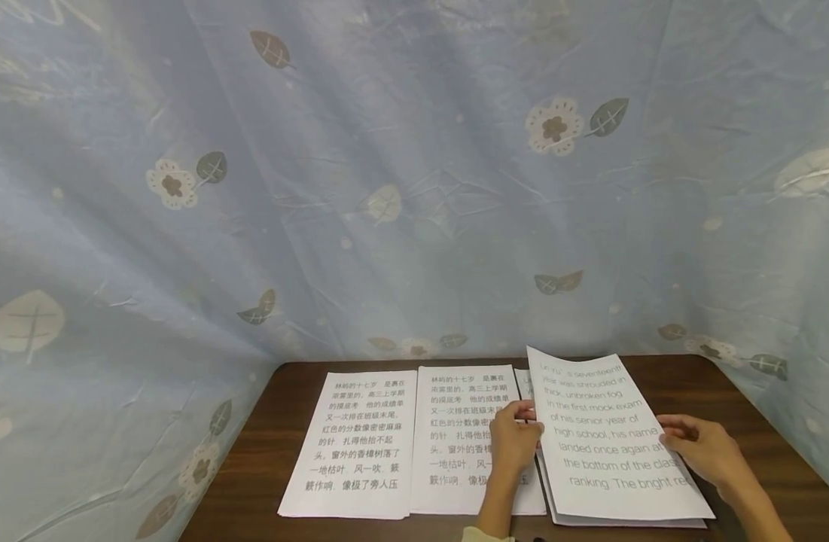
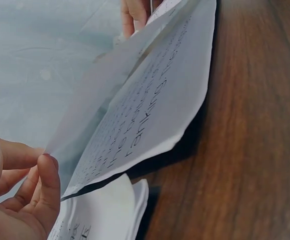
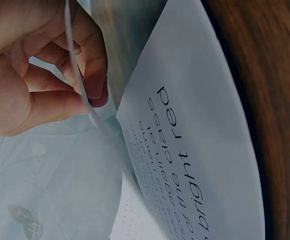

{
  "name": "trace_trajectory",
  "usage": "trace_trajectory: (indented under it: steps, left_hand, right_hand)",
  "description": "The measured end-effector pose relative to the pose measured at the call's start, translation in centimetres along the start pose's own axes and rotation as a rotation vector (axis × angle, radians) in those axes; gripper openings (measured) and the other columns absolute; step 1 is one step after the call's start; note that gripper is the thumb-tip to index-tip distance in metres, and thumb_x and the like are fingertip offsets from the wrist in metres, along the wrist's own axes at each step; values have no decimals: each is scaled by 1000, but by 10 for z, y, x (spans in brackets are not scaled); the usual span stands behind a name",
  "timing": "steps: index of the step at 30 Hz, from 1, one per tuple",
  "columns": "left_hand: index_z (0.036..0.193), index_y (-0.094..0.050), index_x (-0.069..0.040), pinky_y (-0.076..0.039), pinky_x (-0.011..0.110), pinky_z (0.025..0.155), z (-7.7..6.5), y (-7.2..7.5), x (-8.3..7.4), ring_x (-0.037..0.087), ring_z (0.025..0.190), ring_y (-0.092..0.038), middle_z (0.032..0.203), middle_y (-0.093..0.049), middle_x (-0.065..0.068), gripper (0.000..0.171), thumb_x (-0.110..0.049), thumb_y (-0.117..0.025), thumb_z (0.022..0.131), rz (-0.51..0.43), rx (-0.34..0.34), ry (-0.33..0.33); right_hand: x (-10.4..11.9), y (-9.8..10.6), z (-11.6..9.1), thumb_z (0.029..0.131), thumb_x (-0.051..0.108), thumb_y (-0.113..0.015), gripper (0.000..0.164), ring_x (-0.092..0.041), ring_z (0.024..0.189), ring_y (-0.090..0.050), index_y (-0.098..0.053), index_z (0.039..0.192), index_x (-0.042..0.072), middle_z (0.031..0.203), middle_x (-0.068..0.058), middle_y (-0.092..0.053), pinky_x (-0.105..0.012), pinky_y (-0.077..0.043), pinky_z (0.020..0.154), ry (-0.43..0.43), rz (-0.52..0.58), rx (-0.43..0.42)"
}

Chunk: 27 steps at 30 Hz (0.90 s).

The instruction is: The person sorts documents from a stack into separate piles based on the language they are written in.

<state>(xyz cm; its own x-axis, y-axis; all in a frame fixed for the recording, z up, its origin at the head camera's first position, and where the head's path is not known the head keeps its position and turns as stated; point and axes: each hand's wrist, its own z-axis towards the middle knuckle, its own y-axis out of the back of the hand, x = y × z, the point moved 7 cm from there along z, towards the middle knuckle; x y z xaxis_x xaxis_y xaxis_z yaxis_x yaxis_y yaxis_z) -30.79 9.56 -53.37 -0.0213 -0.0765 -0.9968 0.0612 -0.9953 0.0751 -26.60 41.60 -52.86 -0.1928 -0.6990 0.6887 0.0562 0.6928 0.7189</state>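
Note:
Both hands hold one sheet of paper (image 1: 604,436) printed with large English text, raised over a stack of English pages (image 3: 225,150) at the right of the table. My left hand (image 1: 516,440) pinches the sheet's left edge between thumb and fingers; its forearm crosses in front of the middle stack. On the opposite edge my right hand (image 1: 705,448) grips the sheet with thumb and fingers. In the left wrist view the lifted sheet (image 2: 100,90) slants above the printed page (image 2: 155,110) under it. The sheet hides most of the stack in the head view.
Two stacks of pages with Chinese text, the left stack (image 1: 360,444) and the middle stack (image 1: 448,474), lie side by side to the left. They rest on a dark wooden table (image 1: 251,444). A pale blue curtain (image 1: 400,188) with leaf and flower prints hangs behind and around the table.

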Motion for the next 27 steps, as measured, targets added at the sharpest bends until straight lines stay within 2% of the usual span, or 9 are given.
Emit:
trace_trajectory:
  steps: [8, 13, 22, 27]
  left_hand:
    - [120, -78, -4, -54, 18, 52, -1, -4, 5, 6, 61, -62, 95, -71, 3, 37, 6, -76, 85, 26, 23, 14]
    - [120, -77, -4, -53, 17, 52, -1, -6, 9, 7, 61, -63, 97, -72, 4, 37, 6, -76, 85, 41, 35, 23]
    - [119, -77, -5, -52, 17, 52, 2, -8, 16, 7, 60, -64, 96, -72, 3, 36, 6, -76, 84, 50, 43, 22]
    - [119, -77, -4, -52, 17, 52, 2, -7, 16, 6, 59, -64, 94, -72, 2, 36, 5, -78, 84, 69, 43, 15]
  right_hand:
    - [-4, -1, 2, 102, 18, -68, 47, -14, 90, -61, -62, 139, -10, 111, -14, -73, -24, -46, 69, 24, 10, -5]
    - [-9, -6, 2, 103, 17, -67, 47, -10, 87, -60, -60, 140, -12, 110, -12, -72, -23, -49, 68, 25, 45, 26]
    - [-12, -9, 2, 103, 16, -65, 48, -16, 89, -62, -58, 141, -13, 111, -14, -73, -25, -51, 67, 11, 55, 50]
    - [-14, -11, 2, 104, 18, -65, 51, -16, 89, -66, -56, 142, -14, 113, -16, -73, -28, -56, 69, -16, 91, 77]
